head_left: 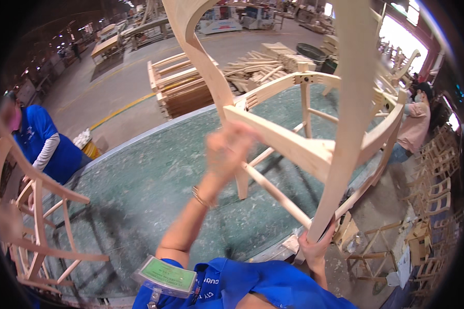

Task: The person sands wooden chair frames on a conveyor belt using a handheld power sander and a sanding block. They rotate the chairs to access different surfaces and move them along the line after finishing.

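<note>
A pale, unfinished wooden chair frame point(281, 139) stands tilted on the green worktable point(139, 175), in front of me and to the right. Its curved back posts rise toward the top of the view. My right hand point(317, 250) is wrapped round the lower end of the chair's near leg, at the table's front edge. Beside the seat rail at the chair's left side is my left hand point(229, 152), blurred by motion. Its fingers are smeared, so whether it touches the rail or holds something small cannot be made out.
More chair frames point(41, 226) are at the table's left end, by a person in blue point(49, 139). Another person point(417, 118) works beyond the chair on the right. Stacked wooden parts point(183, 82) lie behind the table; several chair frames point(438, 195) crowd the right-hand floor.
</note>
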Demonstrator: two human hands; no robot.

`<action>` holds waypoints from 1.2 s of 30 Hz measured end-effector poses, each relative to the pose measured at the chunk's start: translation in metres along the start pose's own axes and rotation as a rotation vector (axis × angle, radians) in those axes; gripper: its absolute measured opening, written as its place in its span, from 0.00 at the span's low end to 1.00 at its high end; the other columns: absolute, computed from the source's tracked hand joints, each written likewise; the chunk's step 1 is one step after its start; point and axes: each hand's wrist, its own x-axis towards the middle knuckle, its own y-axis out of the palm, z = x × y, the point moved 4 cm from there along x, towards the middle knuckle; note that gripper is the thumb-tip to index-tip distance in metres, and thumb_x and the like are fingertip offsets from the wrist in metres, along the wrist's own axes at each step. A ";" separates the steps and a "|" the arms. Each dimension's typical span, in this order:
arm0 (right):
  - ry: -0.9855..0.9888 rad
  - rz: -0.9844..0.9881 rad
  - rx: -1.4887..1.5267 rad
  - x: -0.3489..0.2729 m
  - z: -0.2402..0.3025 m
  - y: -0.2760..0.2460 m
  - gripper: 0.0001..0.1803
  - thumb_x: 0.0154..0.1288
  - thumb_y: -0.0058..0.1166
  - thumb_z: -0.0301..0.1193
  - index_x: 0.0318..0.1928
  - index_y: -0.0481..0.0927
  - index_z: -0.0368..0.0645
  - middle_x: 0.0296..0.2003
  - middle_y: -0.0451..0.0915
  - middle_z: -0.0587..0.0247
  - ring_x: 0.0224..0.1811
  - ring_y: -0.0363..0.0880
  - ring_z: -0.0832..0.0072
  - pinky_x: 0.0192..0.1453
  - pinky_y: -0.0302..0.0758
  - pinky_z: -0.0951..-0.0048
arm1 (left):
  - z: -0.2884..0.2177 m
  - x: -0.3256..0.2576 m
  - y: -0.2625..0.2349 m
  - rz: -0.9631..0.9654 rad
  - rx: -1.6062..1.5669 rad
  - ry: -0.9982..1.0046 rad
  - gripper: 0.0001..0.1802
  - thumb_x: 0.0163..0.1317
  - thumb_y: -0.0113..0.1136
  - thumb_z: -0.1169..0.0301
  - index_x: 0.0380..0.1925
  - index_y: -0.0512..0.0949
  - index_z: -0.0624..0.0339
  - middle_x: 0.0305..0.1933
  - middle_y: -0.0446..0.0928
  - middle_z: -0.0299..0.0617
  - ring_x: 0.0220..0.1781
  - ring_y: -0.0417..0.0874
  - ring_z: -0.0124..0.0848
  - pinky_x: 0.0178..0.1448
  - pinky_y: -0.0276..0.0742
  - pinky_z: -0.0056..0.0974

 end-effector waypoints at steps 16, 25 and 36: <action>-0.075 -0.102 -0.218 0.050 -0.044 -0.018 0.52 0.44 0.72 0.34 0.68 0.56 0.39 0.54 0.70 0.45 0.52 0.74 0.54 0.55 0.72 0.60 | 0.098 0.118 -0.084 -0.017 -0.890 -0.236 0.19 0.55 0.62 0.61 0.42 0.71 0.60 0.31 0.74 0.39 0.38 0.78 0.35 0.50 0.77 0.43; 0.055 -0.198 -0.058 0.093 -0.057 0.040 0.49 0.51 0.70 0.38 0.70 0.56 0.46 0.46 0.74 0.55 0.44 0.76 0.67 0.44 0.76 0.68 | 0.012 0.058 -0.084 -0.071 -0.466 -0.141 0.15 0.49 0.67 0.71 0.38 0.76 0.59 0.35 0.77 0.34 0.40 0.78 0.25 0.49 0.74 0.33; 0.070 0.069 0.711 0.127 0.007 0.131 0.55 0.48 0.72 0.36 0.70 0.50 0.41 0.49 0.73 0.58 0.54 0.72 0.69 0.58 0.71 0.68 | -0.065 0.063 0.086 -0.036 0.292 0.197 0.26 0.48 0.67 0.57 0.42 0.68 0.58 0.31 0.77 0.45 0.34 0.81 0.44 0.40 0.75 0.45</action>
